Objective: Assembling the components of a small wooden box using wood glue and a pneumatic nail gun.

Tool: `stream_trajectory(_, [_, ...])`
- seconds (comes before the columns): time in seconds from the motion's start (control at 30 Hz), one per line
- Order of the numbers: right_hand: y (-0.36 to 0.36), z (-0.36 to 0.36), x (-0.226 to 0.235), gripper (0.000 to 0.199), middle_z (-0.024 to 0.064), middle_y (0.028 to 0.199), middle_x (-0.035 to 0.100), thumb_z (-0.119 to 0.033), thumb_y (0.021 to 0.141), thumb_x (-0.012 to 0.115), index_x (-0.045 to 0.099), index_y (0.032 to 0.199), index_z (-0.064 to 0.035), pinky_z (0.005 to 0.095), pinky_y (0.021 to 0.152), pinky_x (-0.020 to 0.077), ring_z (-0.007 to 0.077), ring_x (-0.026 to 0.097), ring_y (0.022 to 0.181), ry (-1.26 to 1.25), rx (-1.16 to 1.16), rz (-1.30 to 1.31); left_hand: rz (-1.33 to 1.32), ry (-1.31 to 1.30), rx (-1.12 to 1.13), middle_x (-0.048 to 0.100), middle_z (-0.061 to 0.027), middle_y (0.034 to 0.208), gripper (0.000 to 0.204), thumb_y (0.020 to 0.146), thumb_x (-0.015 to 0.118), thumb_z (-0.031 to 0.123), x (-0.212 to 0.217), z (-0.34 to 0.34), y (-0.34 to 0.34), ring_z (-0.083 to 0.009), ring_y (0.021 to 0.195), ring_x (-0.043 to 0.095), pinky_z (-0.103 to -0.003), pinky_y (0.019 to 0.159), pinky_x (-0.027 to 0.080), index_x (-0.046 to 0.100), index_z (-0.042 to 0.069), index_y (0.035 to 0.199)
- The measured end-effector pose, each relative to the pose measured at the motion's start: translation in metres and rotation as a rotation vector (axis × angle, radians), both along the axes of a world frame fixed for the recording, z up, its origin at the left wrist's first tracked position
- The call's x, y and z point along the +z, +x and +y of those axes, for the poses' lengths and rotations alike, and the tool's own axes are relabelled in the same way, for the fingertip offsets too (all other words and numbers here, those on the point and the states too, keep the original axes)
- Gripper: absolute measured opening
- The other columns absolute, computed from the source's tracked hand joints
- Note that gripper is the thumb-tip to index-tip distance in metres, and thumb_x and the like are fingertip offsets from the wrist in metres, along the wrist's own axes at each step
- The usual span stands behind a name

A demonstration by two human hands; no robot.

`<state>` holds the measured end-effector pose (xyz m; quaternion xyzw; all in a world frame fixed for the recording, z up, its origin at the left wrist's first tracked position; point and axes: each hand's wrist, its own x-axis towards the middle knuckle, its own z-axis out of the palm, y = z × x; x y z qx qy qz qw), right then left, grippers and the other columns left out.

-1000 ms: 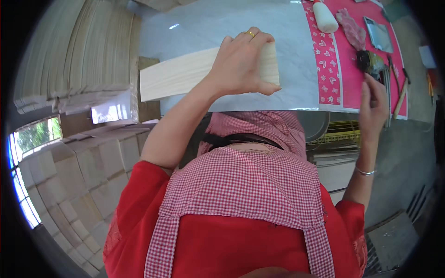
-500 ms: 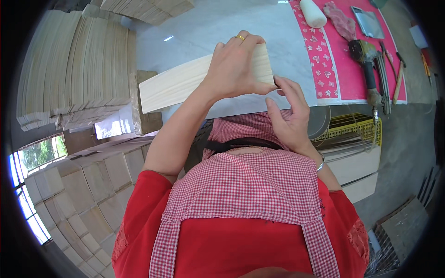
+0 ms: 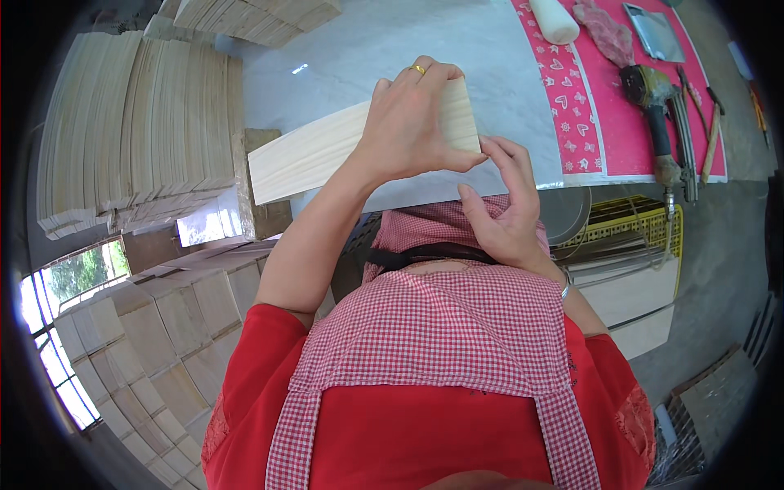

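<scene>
A pale wooden board (image 3: 314, 149) lies at a slant over the near edge of the grey-white tabletop, its narrow right end facing me. My left hand (image 3: 408, 126) spans its width close to that end, thumb on the near edge and fingers over the far edge. At the board's near right corner are the fingertips of my right hand (image 3: 508, 214); whether they press on the wood is hard to see. That hand's thumb stands well apart from its fingers, and nothing shows between them.
Stacked thin wooden boards (image 3: 135, 131) stand at the left, with piled wooden blocks (image 3: 163, 318) below. On the pink mat (image 3: 608, 122) rest a nail gun (image 3: 653, 106), a hammer (image 3: 713, 135), a white roll (image 3: 554, 20) and a pink cloth (image 3: 604, 33). A yellow crate (image 3: 625, 220) stands below.
The right thumb has dropped slightly away from the board's near edge. My left hand keeps its hold, and the whole view has shifted a little.
</scene>
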<state>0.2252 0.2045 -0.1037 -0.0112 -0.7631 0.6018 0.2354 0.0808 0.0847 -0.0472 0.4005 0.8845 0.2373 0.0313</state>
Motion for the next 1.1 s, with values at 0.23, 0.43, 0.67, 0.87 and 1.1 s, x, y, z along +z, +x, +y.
stream_trajectory(0.23, [-0.004,0.013,0.005,0.059,0.0192,0.127,0.054,-0.005,0.078,0.072,0.051,0.133,0.0034,0.0375,0.098,0.0453,0.0313,0.055,0.118,0.08,0.069,-0.029,-0.001,-0.013,0.004,0.058,-0.0103,0.112,0.086,0.05,0.087,0.043,0.0,-0.004,-0.001,-0.0293,0.102,0.058,-0.039,0.083,0.039,0.055,0.005,0.121])
stream_trajectory(0.43, [-0.038,0.028,0.006,0.066,0.0216,0.136,0.053,-0.019,0.083,0.072,0.045,0.14,0.0031,0.0384,0.101,0.0437,0.0311,0.053,0.125,-0.084,0.079,-0.012,-0.016,-0.014,0.008,0.059,-0.0105,0.112,0.087,0.049,0.086,0.041,-0.001,-0.004,0.0,-0.0294,0.104,0.059,-0.04,0.084,0.039,0.056,0.005,0.122])
stream_trajectory(0.67, [-0.038,0.009,0.016,0.074,0.0215,0.139,0.053,-0.026,0.084,0.073,0.04,0.144,0.0039,0.0398,0.108,0.0385,0.0315,0.053,0.128,-0.159,0.173,-0.01,-0.002,0.03,0.018,0.059,-0.0104,0.112,0.083,0.05,0.086,0.038,-0.004,-0.005,-0.001,-0.0297,0.104,0.058,-0.04,0.084,0.039,0.056,0.006,0.121])
stream_trajectory(0.87, [0.01,0.075,0.021,0.064,0.0154,0.141,0.053,-0.029,0.09,0.067,0.046,0.143,0.0,0.041,0.111,0.0364,0.0288,0.049,0.132,0.351,0.199,-0.218,0.031,0.025,0.016,0.059,-0.0109,0.112,0.082,0.051,0.084,0.042,-0.006,-0.006,0.0,-0.0294,0.105,0.059,-0.041,0.085,0.039,0.056,0.006,0.12])
stream_trajectory(1.1, [0.019,0.239,-0.001,0.068,0.0254,0.119,0.062,-0.039,0.083,0.076,0.052,0.131,0.003,0.0469,0.093,0.0473,0.0415,0.059,0.112,1.255,-0.65,-0.515,0.019,0.044,0.028,0.059,-0.0112,0.113,0.081,0.053,0.083,0.044,-0.01,-0.009,0.001,-0.0286,0.107,0.059,-0.042,0.087,0.04,0.057,0.007,0.12])
